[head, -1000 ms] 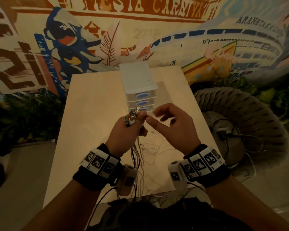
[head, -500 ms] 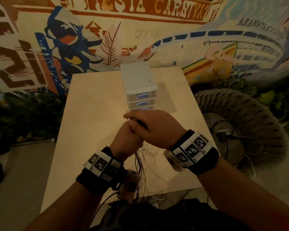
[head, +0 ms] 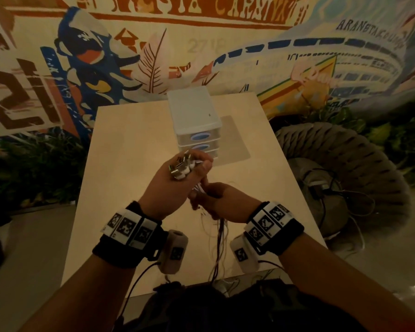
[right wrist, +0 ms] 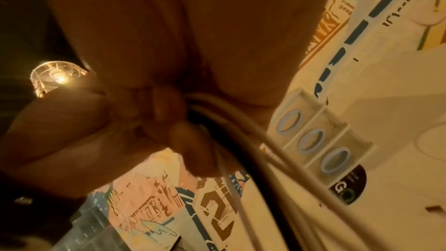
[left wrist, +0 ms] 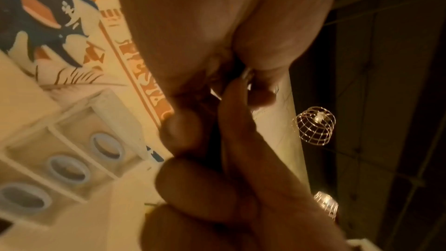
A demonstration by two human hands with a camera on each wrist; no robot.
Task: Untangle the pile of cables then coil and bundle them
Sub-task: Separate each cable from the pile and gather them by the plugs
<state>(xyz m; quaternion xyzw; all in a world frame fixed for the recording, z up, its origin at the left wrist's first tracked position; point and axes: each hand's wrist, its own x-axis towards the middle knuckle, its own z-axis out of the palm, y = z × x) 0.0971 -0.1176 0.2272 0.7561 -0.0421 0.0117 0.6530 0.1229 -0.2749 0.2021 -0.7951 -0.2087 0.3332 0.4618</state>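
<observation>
Now the left hand (head: pixel 175 188) grips the plugs (head: pixel 180 169) above the surface (head: pixel 134 144) while the right hand (head: pixel 222 202) clasps the cables (head: pixel 219 236) below; sliding down steadily should comb them straight.

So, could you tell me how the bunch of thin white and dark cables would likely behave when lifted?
Probably floppy: the bunch of thin white and dark cables hangs limp below the right hand. Likely light. The metal plugs fanning above the left hand may splay.

Head view looks down and forward over the bench (head: pixel 134 144) toward the far mural wall (head: pixel 153 44). Both wrist views sit close under the palms, tilted upward; all three share the drawer unit (head: pixel 197 125) (left wrist: pixel 79 152) (right wrist: pixel 321 140).
</observation>
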